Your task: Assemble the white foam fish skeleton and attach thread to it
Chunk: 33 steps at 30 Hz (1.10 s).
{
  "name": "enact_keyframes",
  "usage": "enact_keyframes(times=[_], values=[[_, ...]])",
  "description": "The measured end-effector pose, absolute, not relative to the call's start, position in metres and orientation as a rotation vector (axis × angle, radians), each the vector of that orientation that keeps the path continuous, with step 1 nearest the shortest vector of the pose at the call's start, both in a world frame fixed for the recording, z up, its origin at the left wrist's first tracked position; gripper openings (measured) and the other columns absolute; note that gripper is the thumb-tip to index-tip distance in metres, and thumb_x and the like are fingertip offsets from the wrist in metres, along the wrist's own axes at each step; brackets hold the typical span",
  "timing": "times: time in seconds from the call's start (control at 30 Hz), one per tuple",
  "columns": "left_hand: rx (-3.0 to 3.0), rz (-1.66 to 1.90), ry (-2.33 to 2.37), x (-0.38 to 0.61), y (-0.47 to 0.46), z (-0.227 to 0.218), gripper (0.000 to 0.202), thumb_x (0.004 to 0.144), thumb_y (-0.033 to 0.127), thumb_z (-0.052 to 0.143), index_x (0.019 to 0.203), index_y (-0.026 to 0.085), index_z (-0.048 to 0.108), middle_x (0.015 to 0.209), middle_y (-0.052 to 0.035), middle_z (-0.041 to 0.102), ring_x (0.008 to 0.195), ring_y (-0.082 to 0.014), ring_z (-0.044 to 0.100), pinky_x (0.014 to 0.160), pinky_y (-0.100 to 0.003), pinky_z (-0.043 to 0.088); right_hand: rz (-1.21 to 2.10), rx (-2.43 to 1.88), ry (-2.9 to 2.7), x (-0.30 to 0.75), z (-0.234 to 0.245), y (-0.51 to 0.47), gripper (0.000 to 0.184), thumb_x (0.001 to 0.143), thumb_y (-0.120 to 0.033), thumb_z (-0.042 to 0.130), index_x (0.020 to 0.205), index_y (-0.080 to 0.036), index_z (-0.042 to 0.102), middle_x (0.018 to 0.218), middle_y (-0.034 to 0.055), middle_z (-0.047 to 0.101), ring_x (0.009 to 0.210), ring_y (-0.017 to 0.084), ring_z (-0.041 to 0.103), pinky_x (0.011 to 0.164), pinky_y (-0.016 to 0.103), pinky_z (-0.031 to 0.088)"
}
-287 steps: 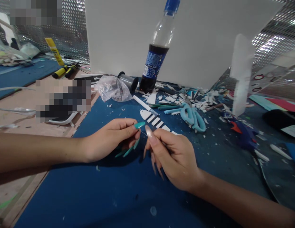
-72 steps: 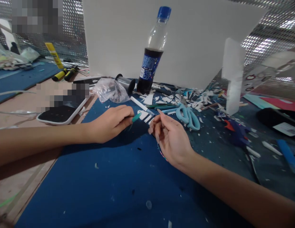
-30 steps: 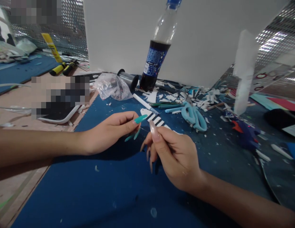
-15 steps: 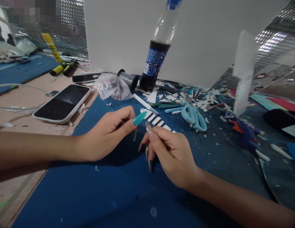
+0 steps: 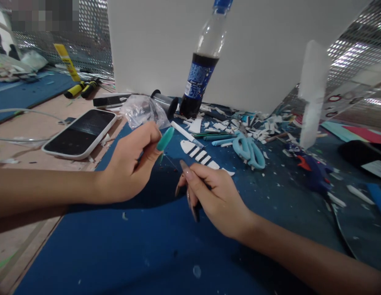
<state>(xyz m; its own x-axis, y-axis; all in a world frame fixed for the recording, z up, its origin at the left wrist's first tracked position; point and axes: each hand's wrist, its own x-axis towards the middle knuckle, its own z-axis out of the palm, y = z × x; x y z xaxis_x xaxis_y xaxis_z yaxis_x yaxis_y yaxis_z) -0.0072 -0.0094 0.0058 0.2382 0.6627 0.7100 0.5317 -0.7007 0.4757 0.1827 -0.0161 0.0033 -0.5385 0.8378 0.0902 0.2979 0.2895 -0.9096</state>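
A thin clear thread (image 5: 171,161) runs between my two hands, stretched over the blue mat (image 5: 141,250). My left hand (image 5: 133,162), with long teal nails, is closed in a pinch on one end of it. Thumb and forefinger of my right hand (image 5: 216,194) are pinched on the other end; its nails are long and brownish. Just beyond the hands lies a white fish shape (image 5: 188,146) cut in separate strips, flat on the mat. A spool (image 5: 164,102) of clear line rests farther back, beside a crumpled plastic bag (image 5: 144,110).
A bottle of dark drink (image 5: 199,78) stands at the back before a white board (image 5: 153,45). Blue scissors (image 5: 248,149), a white pen (image 5: 185,133) and white scraps lie behind the hands. A phone (image 5: 81,133) is at left, a glue gun (image 5: 316,170) at right.
My left hand has moved left and slightly up, away from my right hand, so more thread shows between them. My right hand has shifted slightly left. More of the fish shape is visible.
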Motion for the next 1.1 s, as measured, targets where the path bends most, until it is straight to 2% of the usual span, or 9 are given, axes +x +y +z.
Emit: enact_keyframes(times=[0.13,0.23,0.33,0.47,0.6,0.73,0.9,1.1], values=[[2.386,1.573,1.054,-0.007,-0.01,0.003,0.022,0.087,0.007,0.041,0.07,0.02,0.036,0.068,0.0023,0.039,0.059,-0.0092,0.036,0.055,-0.027,0.034,1.285,-1.011,-1.934,0.183,0.005,-0.016,0.032,0.095,-0.033,0.037,0.069,-0.019,0.051,0.044,-0.006,0.047,0.036,0.009,0.051,0.042,0.021,0.042],[2.398,1.491,1.007,-0.006,-0.011,0.005,0.022,0.087,0.006,0.039,0.071,0.02,0.035,0.067,0.0023,0.037,0.058,-0.0098,0.034,0.054,-0.027,0.033,1.389,-0.944,-1.846,0.183,0.009,-0.017,0.035,0.096,-0.041,0.03,0.085,-0.018,0.054,0.054,-0.0037,0.053,0.046,0.01,0.058,0.05,0.023,0.047],[2.418,1.411,0.973,-0.006,-0.01,0.007,0.023,0.086,0.005,0.039,0.071,0.021,0.032,0.066,0.0023,0.035,0.058,-0.0106,0.034,0.054,-0.028,0.033,1.465,-0.85,-1.836,0.184,0.011,-0.017,0.04,0.095,-0.047,0.029,0.081,-0.018,0.053,0.058,-0.0016,0.056,0.054,0.01,0.061,0.058,0.024,0.049],[2.486,1.258,0.963,-0.005,-0.009,0.008,0.022,0.085,0.007,0.041,0.071,0.021,0.032,0.066,0.0024,0.037,0.06,-0.0107,0.036,0.056,-0.026,0.033,1.569,-0.741,-1.794,0.186,0.01,-0.017,0.038,0.093,-0.049,0.036,0.08,-0.019,0.054,0.048,-0.0061,0.046,0.04,0.008,0.048,0.044,0.021,0.044],[2.518,1.173,0.976,-0.003,-0.009,0.008,0.02,0.088,0.011,0.041,0.071,0.02,0.034,0.064,0.0033,0.037,0.059,-0.0096,0.036,0.055,-0.023,0.033,1.503,-0.809,-1.72,0.185,0.006,-0.017,0.031,0.091,-0.041,0.046,0.072,-0.018,0.054,0.041,-0.0101,0.038,0.028,0.004,0.034,0.034,0.018,0.035],[2.502,1.139,1.046,-0.004,-0.01,0.009,0.019,0.091,0.017,0.04,0.072,0.018,0.038,0.065,0.0036,0.039,0.056,-0.0082,0.036,0.053,-0.021,0.033,1.457,-0.868,-1.686,0.182,0.007,-0.016,0.033,0.093,-0.038,0.043,0.068,-0.018,0.053,0.037,-0.0095,0.04,0.027,0.005,0.039,0.035,0.018,0.04],[2.495,1.061,1.291,-0.007,-0.001,0.008,0.02,0.093,0.019,0.034,0.073,0.018,0.038,0.065,0.0029,0.041,0.056,-0.0096,0.038,0.054,-0.023,0.033,1.386,-0.933,-1.644,0.18,0.01,-0.011,0.032,0.09,-0.032,0.049,0.063,-0.017,0.057,0.041,-0.0038,0.052,0.045,0.01,0.057,0.054,0.024,0.05],[2.83,0.803,1.262,-0.007,0.003,0.0,0.017,0.089,0.011,0.035,0.074,0.019,0.036,0.069,-0.0007,0.043,0.064,-0.0142,0.038,0.059,-0.027,0.033,1.341,-0.921,-1.496,0.18,0.007,-0.009,0.031,0.09,-0.029,0.049,0.063,-0.018,0.058,0.039,-0.0042,0.049,0.045,0.01,0.056,0.051,0.022,0.048]])
